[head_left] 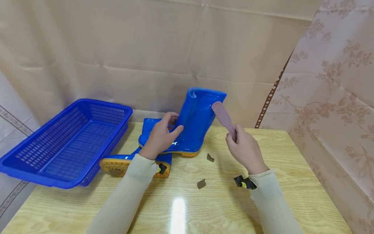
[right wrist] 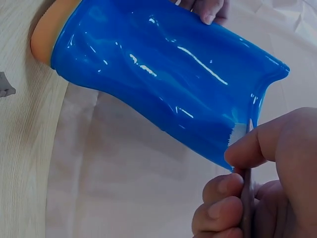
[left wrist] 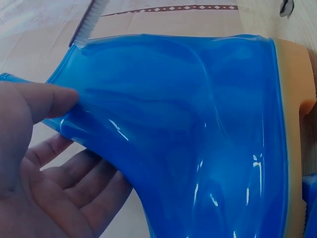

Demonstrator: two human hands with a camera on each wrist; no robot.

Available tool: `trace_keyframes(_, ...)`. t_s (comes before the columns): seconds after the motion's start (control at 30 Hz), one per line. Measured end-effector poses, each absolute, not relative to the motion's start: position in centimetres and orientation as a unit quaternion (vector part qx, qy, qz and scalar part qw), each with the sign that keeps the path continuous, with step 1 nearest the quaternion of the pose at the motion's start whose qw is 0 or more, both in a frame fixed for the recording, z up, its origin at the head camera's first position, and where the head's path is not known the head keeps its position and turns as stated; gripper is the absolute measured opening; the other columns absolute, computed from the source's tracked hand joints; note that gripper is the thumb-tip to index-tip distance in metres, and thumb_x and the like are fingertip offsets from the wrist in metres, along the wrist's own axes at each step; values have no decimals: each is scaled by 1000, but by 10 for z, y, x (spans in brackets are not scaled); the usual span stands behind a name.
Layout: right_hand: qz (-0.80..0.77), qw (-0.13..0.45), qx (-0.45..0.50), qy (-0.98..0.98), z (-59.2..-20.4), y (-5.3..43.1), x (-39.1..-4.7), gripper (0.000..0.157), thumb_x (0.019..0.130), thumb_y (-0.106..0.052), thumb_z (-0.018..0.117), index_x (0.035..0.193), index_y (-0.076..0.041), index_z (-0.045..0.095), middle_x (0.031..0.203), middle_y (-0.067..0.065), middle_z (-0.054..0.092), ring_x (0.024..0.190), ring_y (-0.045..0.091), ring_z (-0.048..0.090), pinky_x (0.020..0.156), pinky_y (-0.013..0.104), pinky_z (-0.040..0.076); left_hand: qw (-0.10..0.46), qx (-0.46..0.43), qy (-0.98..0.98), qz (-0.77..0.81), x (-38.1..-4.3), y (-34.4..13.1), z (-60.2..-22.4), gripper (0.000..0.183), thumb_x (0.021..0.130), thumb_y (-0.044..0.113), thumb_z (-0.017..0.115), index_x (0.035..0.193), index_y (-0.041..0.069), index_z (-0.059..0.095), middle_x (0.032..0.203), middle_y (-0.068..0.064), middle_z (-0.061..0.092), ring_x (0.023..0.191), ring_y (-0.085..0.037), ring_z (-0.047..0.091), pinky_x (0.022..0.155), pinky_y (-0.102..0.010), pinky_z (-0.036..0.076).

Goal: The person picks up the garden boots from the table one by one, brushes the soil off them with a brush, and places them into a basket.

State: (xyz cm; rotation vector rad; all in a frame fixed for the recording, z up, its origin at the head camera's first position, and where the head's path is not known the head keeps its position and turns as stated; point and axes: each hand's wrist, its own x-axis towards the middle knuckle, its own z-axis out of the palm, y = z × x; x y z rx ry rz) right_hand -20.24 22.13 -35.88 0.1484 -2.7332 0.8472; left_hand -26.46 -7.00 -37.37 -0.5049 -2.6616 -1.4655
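A blue rain boot (head_left: 194, 123) with an orange sole stands upright on the table, its shaft tilted slightly right. My left hand (head_left: 161, 135) grips the front of the shaft; in the left wrist view its thumb (left wrist: 57, 101) lies on one side and its fingers curl behind. My right hand (head_left: 245, 148) holds a mauve brush (head_left: 222, 116) by the handle. White bristles (right wrist: 237, 133) touch the shaft near the top rim in the right wrist view. A second blue boot (head_left: 117, 165) lies on its side behind my left forearm, partly hidden, its orange sole toward me.
A blue plastic basket (head_left: 84, 174) stands at the left, its long side running beside the lying boot. Two small brown flakes (head_left: 201, 184) lie on the wooden table (head_left: 225, 208). A beige curtain (head_left: 140, 58) hangs close behind the table.
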Motion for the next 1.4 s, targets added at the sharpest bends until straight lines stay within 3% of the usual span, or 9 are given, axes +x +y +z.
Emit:
trace_keyframes(0.2,292,129,50,-946,-357,224,-202,14,103,-22,49,99,-9,50,64,4,49,47,18,43,43,33,34,0,-176,-866,-467,-263,-68,-372,45,105,29,61,144,17,40,152,-13,51,140,-34,50,112,-54,44)
trace_keyframes(0.4,272,133,43,-952,-356,228,-201,14,101,-22,49,93,-11,50,62,4,49,47,18,42,42,33,33,19,-184,-861,-473,-264,-68,-375,44,105,28,63,143,15,45,145,-10,55,133,-31,55,110,-52,47)
trace_keyframes(0.63,268,131,40,-954,-356,232,-200,32,106,-33,42,81,-12,45,61,2,42,47,18,35,44,32,29,13,-167,-876,-452,-264,-71,-378,52,104,30,65,148,21,40,145,-11,57,131,-33,57,106,-55,50)
trace_keyframes(0.77,271,145,56,-950,-357,233,-199,42,111,-43,36,83,-14,49,60,2,43,46,18,37,44,32,30,6,-156,-890,-429,-262,-72,-377,56,104,29,64,150,20,35,146,-14,59,132,-33,59,106,-55,50)
trace_keyframes(0.87,270,167,60,-946,-357,234,-199,42,111,-45,39,88,-13,54,60,0,44,46,17,38,44,32,30,16,-148,-896,-419,-261,-71,-375,55,105,28,63,151,16,38,145,-15,60,131,-33,60,106,-55,49)
trace_keyframes(1.1,279,196,47,-939,-354,236,-197,35,109,-43,48,99,-12,62,60,0,45,46,17,39,43,31,29,53,-139,-892,-428,-263,-69,-378,41,104,27,64,142,14,55,127,-8,69,116,-28,67,97,-49,56)
trace_keyframes(1.27,283,199,49,-937,-352,236,-198,34,108,-41,51,102,-11,64,62,1,48,47,17,42,44,32,31,63,-130,-893,-426,-265,-67,-377,37,104,29,64,137,13,58,116,-5,70,96,-23,68,81,-42,59)
trace_keyframes(1.4,280,210,50,-936,-349,238,-197,33,109,-38,51,101,-9,64,63,2,48,48,17,41,45,32,31,66,-123,-901,-412,-266,-62,-366,36,104,29,65,134,12,57,115,-6,68,94,-25,66,82,-43,59)
